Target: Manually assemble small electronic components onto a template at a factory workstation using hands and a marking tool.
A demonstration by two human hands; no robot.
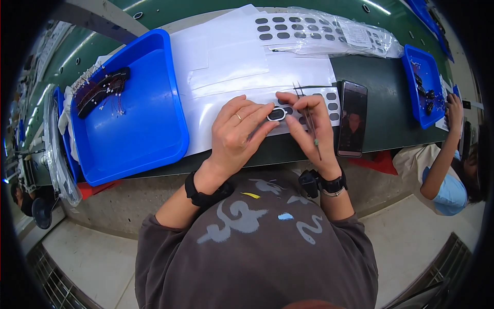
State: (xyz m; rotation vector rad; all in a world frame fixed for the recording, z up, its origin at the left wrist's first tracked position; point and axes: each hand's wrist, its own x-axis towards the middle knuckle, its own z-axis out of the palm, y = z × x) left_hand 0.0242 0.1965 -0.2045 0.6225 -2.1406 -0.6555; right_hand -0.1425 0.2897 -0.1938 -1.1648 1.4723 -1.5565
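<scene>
White-rimmed, the oval piece [277,114] pinched in my left fingers [259,113] needs steadying level, while my right fingers [298,130], loosely curled, holding tweezers [310,123], should point them clear.

The left hand [231,135] and right hand [315,131] nearly meet, fingers [257,119] bent, both forearms [177,210] angled inward.

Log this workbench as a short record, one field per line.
Left hand: pinching a small black-and-white oval part
Right hand: holding tweezers, tips pointing away from the person; contact with the oval part unclear
Left tray: large, blue, holding black wired parts
Phone: face up, right of the right hand
Far side: sheets of dark ovals in clear plastic
</scene>
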